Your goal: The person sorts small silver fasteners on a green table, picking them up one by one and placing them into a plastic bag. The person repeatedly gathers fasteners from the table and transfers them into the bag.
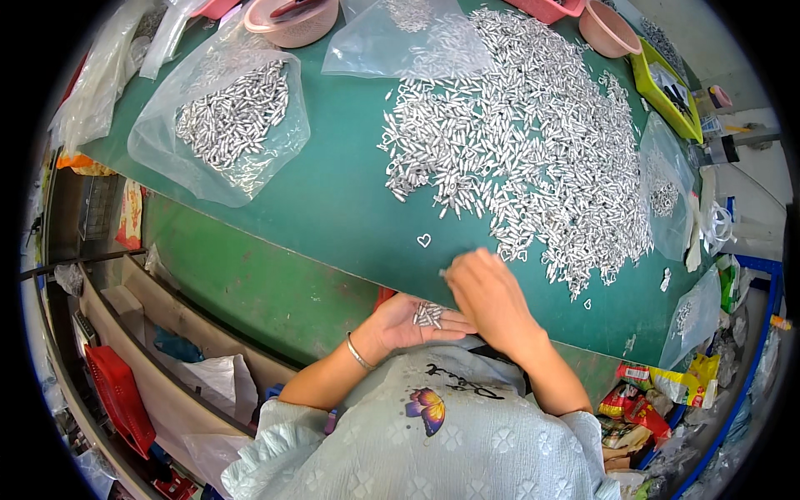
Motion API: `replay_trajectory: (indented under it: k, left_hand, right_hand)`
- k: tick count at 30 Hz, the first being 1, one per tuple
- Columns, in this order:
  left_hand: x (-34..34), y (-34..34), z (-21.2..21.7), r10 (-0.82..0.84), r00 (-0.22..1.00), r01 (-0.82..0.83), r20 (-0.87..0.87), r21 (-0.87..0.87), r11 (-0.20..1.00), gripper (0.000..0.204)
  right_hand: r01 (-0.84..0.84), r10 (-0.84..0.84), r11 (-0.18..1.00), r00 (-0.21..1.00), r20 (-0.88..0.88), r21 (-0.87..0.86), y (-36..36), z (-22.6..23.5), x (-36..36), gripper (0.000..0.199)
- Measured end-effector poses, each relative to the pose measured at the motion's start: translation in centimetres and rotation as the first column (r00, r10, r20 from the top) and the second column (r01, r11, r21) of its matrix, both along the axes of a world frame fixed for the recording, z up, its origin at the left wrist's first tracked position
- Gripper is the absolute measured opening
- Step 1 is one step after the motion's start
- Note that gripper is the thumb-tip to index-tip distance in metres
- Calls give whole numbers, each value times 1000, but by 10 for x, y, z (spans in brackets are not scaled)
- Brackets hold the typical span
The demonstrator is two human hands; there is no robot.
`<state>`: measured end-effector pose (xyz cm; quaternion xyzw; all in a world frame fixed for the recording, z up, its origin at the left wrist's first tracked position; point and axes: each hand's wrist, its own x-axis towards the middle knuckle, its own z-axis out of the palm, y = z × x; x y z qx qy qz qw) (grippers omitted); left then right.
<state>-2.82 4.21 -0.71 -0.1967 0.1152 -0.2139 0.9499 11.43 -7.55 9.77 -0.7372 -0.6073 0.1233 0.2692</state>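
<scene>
My left hand (410,322) is palm up at the table's near edge, its fingers stretched out. In that palm rests a small heap of silver bullet-shaped metal pieces (428,315). Just right of it, my right hand (487,293) hovers over the edge with its fingers drawn together and slightly blurred. Something tiny and pale shows at its fingertips, too small to make out. Ahead of this hand, a single silver heart-shaped piece (424,241) lies on the green tabletop. A wide spread of similar silver pieces (533,142) covers the table's right half.
A clear plastic bag (292,158) with more silver pieces lies at the left. Pink bowls (304,29) and a yellow-green tray (667,92) stand along the far side. Beyond the near edge are a drawer (208,350) at left and colourful packets (637,408) at right.
</scene>
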Motion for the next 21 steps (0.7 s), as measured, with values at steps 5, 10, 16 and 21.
replay_trajectory:
  k: [5,10,16,21]
  left_hand:
    - [-6,-9,-12,147,989,-146,-1,-119,982,52]
    - [9,0,23,-109,980,153,-165,284,947,54]
    - [4,-4,9,-91,991,112,-102,226,968,53]
    - [-3,-17,-11,97,995,-100,-37,-106,989,48]
  right_hand:
    - [-43,55,995,989,-136,92,-11,12,-8,23]
    - [367,-365,930,927,85,-12,-11,11,1,24]
    - [275,-278,960,959,-55,-57,-18,1,-6,28]
    - [20,-32,999,943,-330,-39,-25,8,-20,27]
